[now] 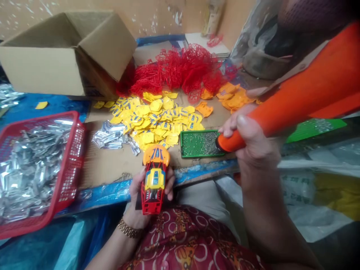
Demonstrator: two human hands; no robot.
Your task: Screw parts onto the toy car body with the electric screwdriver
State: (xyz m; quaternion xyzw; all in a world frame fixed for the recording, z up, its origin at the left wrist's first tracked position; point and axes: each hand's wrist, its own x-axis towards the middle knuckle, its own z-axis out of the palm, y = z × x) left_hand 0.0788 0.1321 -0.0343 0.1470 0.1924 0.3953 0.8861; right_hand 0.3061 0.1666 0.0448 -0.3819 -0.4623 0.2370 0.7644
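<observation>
Gripping toy car (pixel 153 179) and orange tool (pixel 292 95), hands (pixel 153 183) near green tray (pixel 194 150) (screw-filled).

Orange tool (pixel 303 90) partly beyond right edge.

Lighting moderate, diffuse. Glare: silver pieces (pixel 28 168), left of left grip (pixel 137 187). Fine detail soft. Wide-angle stretch, dark corner: above and right of right grip (pixel 253 138).
</observation>
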